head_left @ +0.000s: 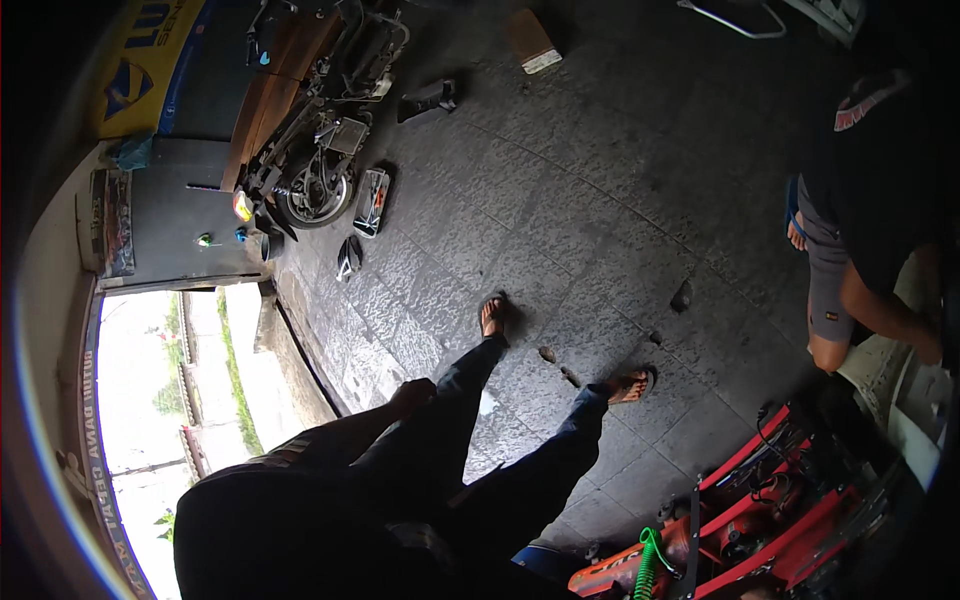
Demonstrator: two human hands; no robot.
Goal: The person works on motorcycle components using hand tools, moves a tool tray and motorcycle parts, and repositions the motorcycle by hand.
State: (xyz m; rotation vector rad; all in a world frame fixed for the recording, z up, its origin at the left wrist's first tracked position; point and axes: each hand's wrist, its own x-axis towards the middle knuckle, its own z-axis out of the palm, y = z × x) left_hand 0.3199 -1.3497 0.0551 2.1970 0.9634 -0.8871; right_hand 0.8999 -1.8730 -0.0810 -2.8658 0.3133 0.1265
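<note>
My left hand (pixel 412 397) hangs beside my left leg (pixel 465 380), its fingers curled closed; whether it holds anything is hidden. I cannot make out my right hand. My sandalled feet (pixel 490 318) are apart on the grey tiled floor (pixel 600 200). Low at the right, nearest my right leg (pixel 555 450), is red and black equipment (pixel 730 510) with a green coiled hose (pixel 648 560).
A partly stripped motorcycle (pixel 315 180) leans at the upper left, beside a tool tray (pixel 371 203) and loose parts (pixel 428 100). A bright doorway (pixel 160 370) is on the left. Another person (pixel 870 170) crouches at the right, working at pale bodywork. A brown block (pixel 532 40) lies farther back.
</note>
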